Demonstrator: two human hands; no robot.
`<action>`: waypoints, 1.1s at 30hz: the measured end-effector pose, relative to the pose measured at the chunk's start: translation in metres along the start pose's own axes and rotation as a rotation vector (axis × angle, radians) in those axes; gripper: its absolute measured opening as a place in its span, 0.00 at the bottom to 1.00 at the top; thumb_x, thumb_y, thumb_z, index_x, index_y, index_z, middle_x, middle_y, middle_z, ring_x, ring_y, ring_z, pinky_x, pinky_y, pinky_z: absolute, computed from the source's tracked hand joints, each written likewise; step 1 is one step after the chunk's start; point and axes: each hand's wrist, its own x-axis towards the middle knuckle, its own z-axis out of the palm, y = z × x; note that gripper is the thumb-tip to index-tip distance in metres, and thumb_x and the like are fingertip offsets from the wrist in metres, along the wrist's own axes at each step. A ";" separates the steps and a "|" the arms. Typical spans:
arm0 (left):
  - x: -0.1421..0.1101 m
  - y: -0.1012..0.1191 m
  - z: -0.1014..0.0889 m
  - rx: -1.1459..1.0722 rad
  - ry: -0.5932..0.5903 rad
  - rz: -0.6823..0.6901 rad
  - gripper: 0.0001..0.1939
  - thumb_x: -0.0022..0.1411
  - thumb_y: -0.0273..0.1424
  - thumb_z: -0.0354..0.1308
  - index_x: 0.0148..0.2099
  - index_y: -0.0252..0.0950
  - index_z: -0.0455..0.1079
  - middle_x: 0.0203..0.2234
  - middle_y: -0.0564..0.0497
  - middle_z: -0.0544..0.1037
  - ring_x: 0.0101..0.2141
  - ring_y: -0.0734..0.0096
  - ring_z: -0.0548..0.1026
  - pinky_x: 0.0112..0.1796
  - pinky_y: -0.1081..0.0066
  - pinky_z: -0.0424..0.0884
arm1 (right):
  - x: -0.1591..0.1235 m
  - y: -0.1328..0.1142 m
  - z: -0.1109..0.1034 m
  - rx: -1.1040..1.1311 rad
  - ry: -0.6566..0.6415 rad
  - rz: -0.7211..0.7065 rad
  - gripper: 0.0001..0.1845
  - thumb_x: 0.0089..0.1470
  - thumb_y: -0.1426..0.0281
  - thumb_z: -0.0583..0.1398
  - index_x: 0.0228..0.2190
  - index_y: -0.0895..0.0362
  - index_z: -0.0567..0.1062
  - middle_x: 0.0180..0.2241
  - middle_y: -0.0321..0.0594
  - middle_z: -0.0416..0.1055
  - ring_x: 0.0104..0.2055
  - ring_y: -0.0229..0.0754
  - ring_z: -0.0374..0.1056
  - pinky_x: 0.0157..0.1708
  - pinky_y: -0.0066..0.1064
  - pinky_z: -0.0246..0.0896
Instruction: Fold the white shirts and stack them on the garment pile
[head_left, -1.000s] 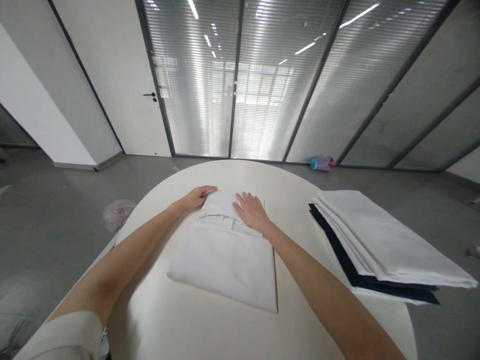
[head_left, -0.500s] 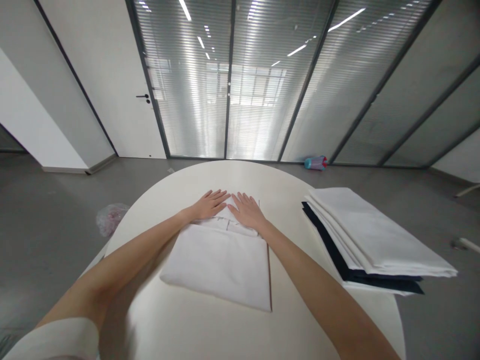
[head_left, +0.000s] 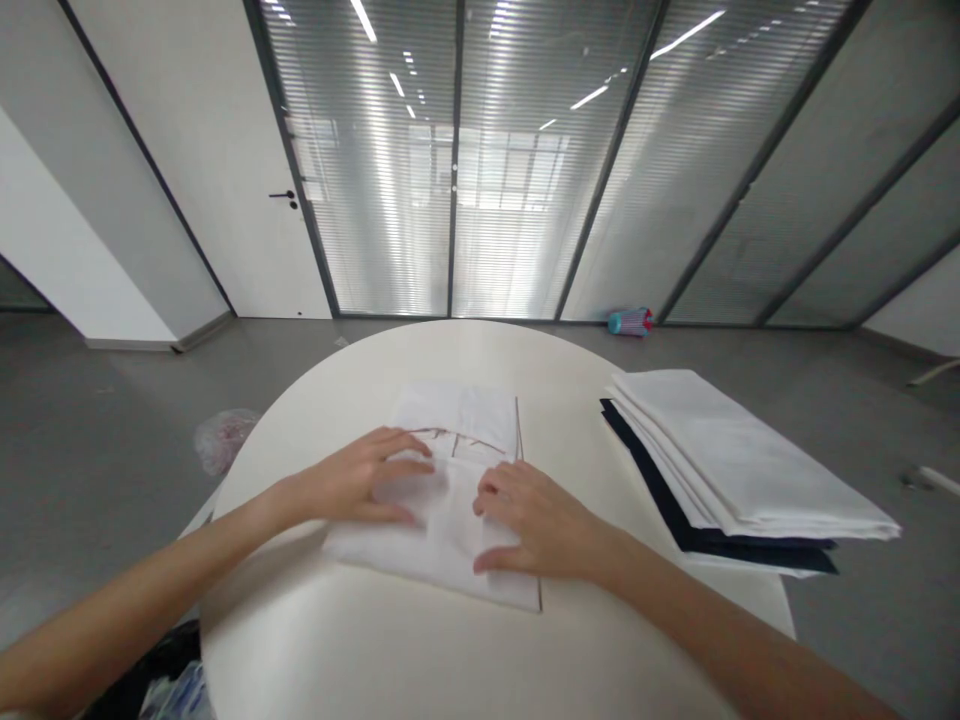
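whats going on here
A person is standing at a round white table with both bare hands on a folded white cloth. The left hand and right hand rest side by side on its nearer half, fingers curved. To the person's right, apart from that cloth, lies a stack of folded white and dark navy cloths, overhanging the table's edge.

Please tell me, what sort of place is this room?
It looks like a modern office or similar work room, though I cannot be sure. The signs are the glass partition wall with built-in blinds, the plain grey floor and the round white table.
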 end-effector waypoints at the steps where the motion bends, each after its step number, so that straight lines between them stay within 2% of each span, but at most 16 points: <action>1: -0.012 0.017 -0.001 0.016 -0.043 0.028 0.28 0.60 0.46 0.63 0.60 0.42 0.68 0.52 0.42 0.73 0.51 0.55 0.71 0.53 0.57 0.68 | -0.012 -0.011 0.002 -0.035 -0.017 -0.012 0.28 0.53 0.45 0.61 0.40 0.56 0.75 0.43 0.46 0.72 0.45 0.51 0.66 0.47 0.44 0.61; 4: -0.041 0.047 0.005 0.122 -0.070 -0.003 0.31 0.59 0.38 0.64 0.63 0.40 0.64 0.48 0.41 0.74 0.46 0.55 0.73 0.47 0.58 0.72 | -0.038 -0.031 0.013 -0.126 -0.016 0.020 0.25 0.52 0.51 0.65 0.43 0.57 0.74 0.44 0.48 0.72 0.46 0.53 0.66 0.47 0.46 0.61; 6: -0.054 0.051 0.012 0.219 -0.012 -0.001 0.29 0.62 0.31 0.61 0.64 0.39 0.62 0.45 0.42 0.76 0.45 0.56 0.74 0.46 0.58 0.73 | -0.045 -0.037 0.022 -0.162 0.025 0.032 0.19 0.54 0.58 0.64 0.43 0.58 0.74 0.43 0.48 0.73 0.45 0.52 0.67 0.47 0.45 0.61; 9: -0.065 0.048 0.019 0.314 0.119 0.079 0.28 0.65 0.26 0.56 0.66 0.37 0.58 0.42 0.44 0.79 0.43 0.59 0.78 0.45 0.58 0.76 | -0.046 -0.041 0.029 -0.195 0.124 0.025 0.11 0.57 0.67 0.60 0.41 0.59 0.75 0.39 0.49 0.75 0.41 0.49 0.70 0.43 0.42 0.63; 12: -0.069 0.046 0.021 0.315 0.227 0.066 0.30 0.66 0.25 0.54 0.68 0.41 0.54 0.40 0.45 0.81 0.38 0.61 0.80 0.38 0.62 0.80 | -0.050 -0.035 0.028 -0.168 0.218 -0.025 0.17 0.57 0.65 0.58 0.47 0.56 0.74 0.41 0.51 0.76 0.41 0.51 0.71 0.43 0.45 0.65; 14: -0.068 0.044 0.020 0.309 0.313 0.007 0.31 0.66 0.26 0.54 0.69 0.45 0.54 0.39 0.47 0.82 0.36 0.63 0.81 0.35 0.65 0.80 | -0.054 -0.024 0.028 -0.115 0.257 -0.105 0.24 0.57 0.61 0.59 0.54 0.51 0.70 0.49 0.49 0.75 0.50 0.54 0.69 0.49 0.49 0.63; 16: -0.063 0.042 0.020 0.321 0.430 -0.045 0.31 0.65 0.25 0.56 0.68 0.47 0.56 0.37 0.49 0.82 0.33 0.66 0.81 0.33 0.68 0.80 | -0.058 -0.007 0.030 -0.061 0.281 -0.154 0.30 0.56 0.60 0.61 0.60 0.46 0.65 0.57 0.47 0.68 0.61 0.56 0.61 0.56 0.53 0.58; 18: -0.057 0.037 0.019 0.316 0.539 -0.062 0.31 0.64 0.25 0.58 0.67 0.48 0.58 0.36 0.51 0.83 0.30 0.69 0.81 0.32 0.71 0.79 | -0.057 0.011 0.033 -0.030 0.300 -0.108 0.34 0.56 0.64 0.60 0.63 0.47 0.61 0.63 0.48 0.61 0.67 0.55 0.52 0.59 0.54 0.55; 20: -0.052 0.033 0.017 0.266 0.601 -0.053 0.31 0.64 0.26 0.59 0.66 0.49 0.59 0.36 0.52 0.83 0.30 0.71 0.81 0.32 0.73 0.79 | -0.052 0.027 0.036 -0.023 0.297 -0.032 0.35 0.56 0.70 0.59 0.64 0.52 0.59 0.66 0.52 0.55 0.68 0.54 0.48 0.61 0.54 0.54; 23: -0.057 0.028 0.017 0.156 0.547 -0.019 0.32 0.64 0.30 0.60 0.67 0.54 0.55 0.38 0.53 0.83 0.33 0.69 0.82 0.35 0.70 0.80 | -0.043 0.042 0.041 0.000 0.241 -0.001 0.32 0.55 0.77 0.56 0.61 0.56 0.65 0.63 0.53 0.61 0.66 0.50 0.55 0.61 0.51 0.56; 25: -0.070 0.025 0.020 0.085 0.442 0.018 0.37 0.64 0.32 0.61 0.69 0.58 0.49 0.42 0.52 0.82 0.38 0.66 0.82 0.38 0.66 0.80 | -0.039 0.047 0.044 0.033 0.221 -0.015 0.28 0.56 0.78 0.54 0.58 0.55 0.69 0.59 0.49 0.67 0.64 0.48 0.59 0.60 0.48 0.59; 28: -0.092 0.018 0.024 0.005 0.274 0.058 0.43 0.64 0.34 0.61 0.70 0.61 0.40 0.51 0.49 0.78 0.48 0.62 0.78 0.46 0.60 0.77 | -0.035 0.049 0.049 0.087 0.231 -0.006 0.24 0.60 0.77 0.52 0.55 0.54 0.73 0.57 0.44 0.70 0.63 0.46 0.61 0.60 0.46 0.60; 31: -0.097 0.011 0.023 -0.049 0.183 -0.083 0.43 0.63 0.37 0.61 0.72 0.54 0.41 0.58 0.43 0.71 0.57 0.56 0.71 0.52 0.55 0.72 | -0.034 0.050 0.050 0.171 0.245 0.034 0.22 0.62 0.76 0.51 0.53 0.53 0.74 0.56 0.42 0.71 0.61 0.44 0.64 0.59 0.45 0.61; 33: -0.090 0.004 0.019 -0.066 0.161 -0.186 0.37 0.65 0.35 0.57 0.71 0.49 0.46 0.62 0.41 0.65 0.61 0.55 0.65 0.56 0.53 0.68 | -0.034 0.051 0.050 0.243 0.259 0.078 0.21 0.63 0.74 0.51 0.53 0.52 0.74 0.54 0.42 0.73 0.59 0.44 0.66 0.58 0.45 0.62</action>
